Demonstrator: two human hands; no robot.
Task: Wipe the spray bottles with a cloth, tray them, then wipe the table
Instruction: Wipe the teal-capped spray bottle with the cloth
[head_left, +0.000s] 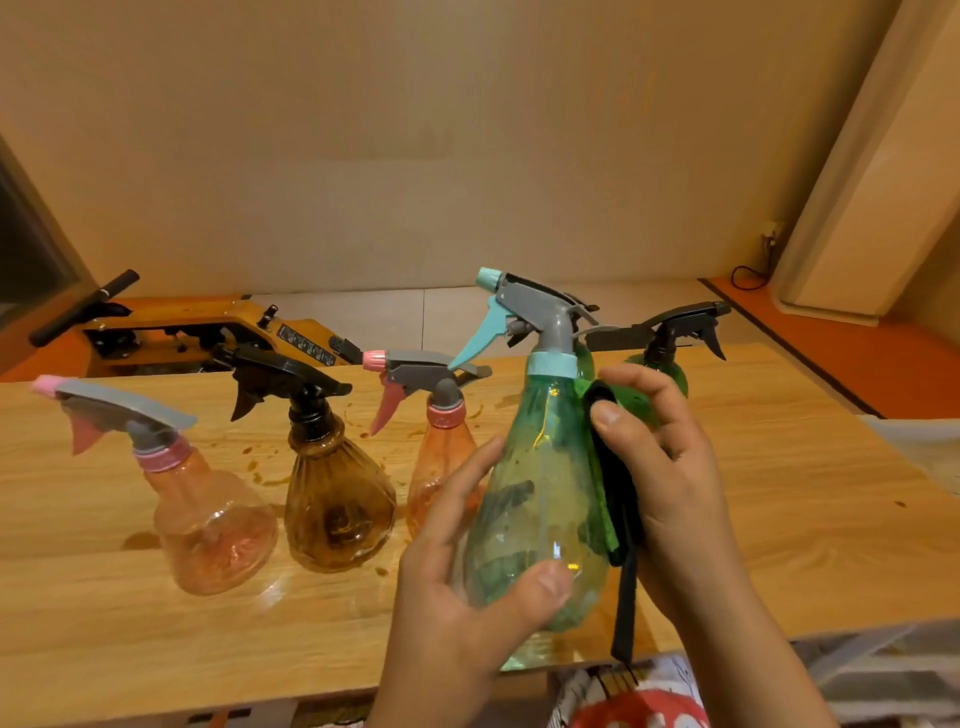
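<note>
My left hand (467, 587) grips the lower body of a clear teal spray bottle (540, 499) with a grey and teal trigger head, held above the wooden table (104, 634). My right hand (670, 483) holds a green and black cloth (610, 478) against the bottle's right side. On the table stand a clear pink bottle (208, 525) at the left, a brown bottle (337, 499), an orange-pink bottle (441, 467) partly behind my left hand, and a green bottle (670, 364) with a black head behind my right hand. No tray is in view.
Brown spots and smears (260, 467) mark the table near the brown bottle. Behind the table lies a yellow machine (208, 332) with a black handle. A white rack (872, 675) and a red patterned item (639, 712) sit below the table's front right edge.
</note>
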